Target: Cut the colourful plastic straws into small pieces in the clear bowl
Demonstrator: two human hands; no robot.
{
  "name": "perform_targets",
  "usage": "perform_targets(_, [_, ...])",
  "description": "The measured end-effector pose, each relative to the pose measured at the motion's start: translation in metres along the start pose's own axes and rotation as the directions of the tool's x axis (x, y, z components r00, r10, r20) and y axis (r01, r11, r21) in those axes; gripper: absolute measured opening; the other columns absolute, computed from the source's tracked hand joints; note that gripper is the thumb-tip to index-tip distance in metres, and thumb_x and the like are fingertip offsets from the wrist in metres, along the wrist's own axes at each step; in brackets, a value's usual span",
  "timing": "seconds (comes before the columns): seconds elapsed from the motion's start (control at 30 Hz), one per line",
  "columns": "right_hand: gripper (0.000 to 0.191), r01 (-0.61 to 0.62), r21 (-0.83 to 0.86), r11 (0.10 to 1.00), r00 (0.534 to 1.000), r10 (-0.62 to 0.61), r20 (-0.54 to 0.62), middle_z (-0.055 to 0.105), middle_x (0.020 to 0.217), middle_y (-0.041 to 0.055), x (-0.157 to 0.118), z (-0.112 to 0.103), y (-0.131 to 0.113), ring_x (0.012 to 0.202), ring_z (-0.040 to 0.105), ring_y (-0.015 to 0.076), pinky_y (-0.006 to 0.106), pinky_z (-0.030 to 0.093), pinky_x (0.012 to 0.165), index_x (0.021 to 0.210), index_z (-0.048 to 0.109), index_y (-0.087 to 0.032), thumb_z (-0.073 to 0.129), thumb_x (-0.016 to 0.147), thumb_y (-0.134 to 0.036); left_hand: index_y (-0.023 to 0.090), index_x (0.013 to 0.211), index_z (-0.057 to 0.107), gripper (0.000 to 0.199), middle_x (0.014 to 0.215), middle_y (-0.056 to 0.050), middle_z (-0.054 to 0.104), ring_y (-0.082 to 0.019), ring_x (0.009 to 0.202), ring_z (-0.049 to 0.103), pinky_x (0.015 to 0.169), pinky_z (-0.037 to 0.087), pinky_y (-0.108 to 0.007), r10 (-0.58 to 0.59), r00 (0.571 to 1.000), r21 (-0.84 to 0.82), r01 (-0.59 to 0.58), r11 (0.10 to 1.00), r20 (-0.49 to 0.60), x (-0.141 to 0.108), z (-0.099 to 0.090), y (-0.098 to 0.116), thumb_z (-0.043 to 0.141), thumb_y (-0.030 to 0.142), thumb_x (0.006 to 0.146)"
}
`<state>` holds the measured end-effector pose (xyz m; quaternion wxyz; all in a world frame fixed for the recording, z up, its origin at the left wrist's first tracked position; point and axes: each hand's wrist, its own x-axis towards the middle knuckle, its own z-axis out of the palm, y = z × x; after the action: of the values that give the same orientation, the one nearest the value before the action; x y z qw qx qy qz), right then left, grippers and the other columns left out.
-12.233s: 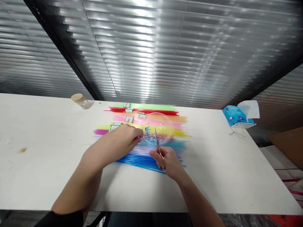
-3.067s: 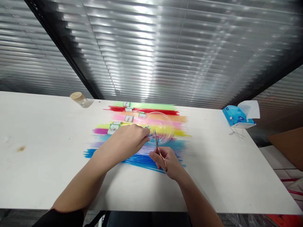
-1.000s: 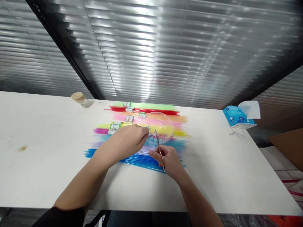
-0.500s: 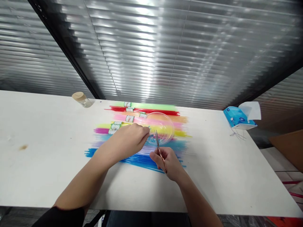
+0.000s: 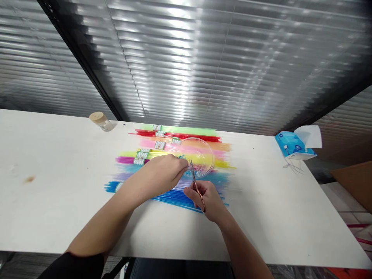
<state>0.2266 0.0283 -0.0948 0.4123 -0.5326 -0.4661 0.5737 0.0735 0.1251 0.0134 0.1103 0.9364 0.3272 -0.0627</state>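
Note:
My right hand [image 5: 208, 199] is wrapped round a pair of scissors [image 5: 193, 177] with copper-coloured handles, blades pointing away from me. My left hand [image 5: 167, 172] is closed in a pinch just left of the blade tips; what its fingertips hold is too small to make out. Both work over a clear round plastic bowl [image 5: 214, 157], where small blue and pink pieces lie. Under the bowl and my forearm spread bundles of thin coloured sticks, among them blue sticks [image 5: 180, 199], red sticks [image 5: 200, 138] and yellow sticks [image 5: 226, 164]. Several bundles carry printed paper bands [image 5: 159, 145].
A jar with a tan lid [image 5: 101, 121] stands at the back left of the white table [image 5: 58, 209]. To the right are a blue tissue box [image 5: 293, 146] and some thin ties [image 5: 292, 166]. Blinds [image 5: 162, 58] rise behind the table.
My left hand has shifted slightly right, closer to the scissor blades. Blue pieces now show in the bowl beyond its fingers. My right hand and the scissors have hardly moved.

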Motion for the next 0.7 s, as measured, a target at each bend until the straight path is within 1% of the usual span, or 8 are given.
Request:
perform_targets(0.3, [0.058,0.003,0.017,1.0,1.0,-0.003,-0.004,0.037,0.051,-0.0052,-0.0013,0.0005,-0.0034,0.05,0.028,0.009,0.025,0.023,0.047,0.059,0.043,-0.019,0.066,0.083,-0.066,0.017,0.08,0.058,0.029,0.077,-0.003,0.063,-0.014,0.061,0.05,0.053,0.024,-0.028,-0.011,1.0,-0.02,0.011,1.0,0.01,0.0006,-0.0027,0.0017,0.036,0.023,0.099])
perform_targets(0.5, [0.058,0.006,0.031,1.0,1.0,-0.005,-0.013,0.037,0.051,-0.0051,-0.0009,0.0007,-0.0033,0.05,0.029,0.0088,0.024,0.023,0.047,0.059,0.043,-0.019,0.067,0.082,-0.066,0.017,0.081,0.057,0.029,0.078,-0.003,0.063,-0.015,0.062,0.051,0.053,0.024,-0.029,-0.03,0.999,-0.026,0.031,0.999,0.02,-0.0004,-0.0027,0.0014,0.036,0.024,0.1])
perform_targets(0.7, [0.059,-0.016,0.039,0.999,0.998,0.018,-0.052,0.04,0.051,-0.0048,-0.0012,0.0009,-0.0042,0.049,0.03,0.0087,0.024,0.024,0.047,0.059,0.043,-0.019,0.067,0.08,-0.068,0.016,0.084,0.055,0.028,0.078,-0.004,0.062,-0.015,0.063,0.052,0.054,0.028,-0.029,-0.045,0.998,-0.048,0.043,0.998,-0.04,-0.0019,-0.001,-0.0001,0.038,0.03,0.101])
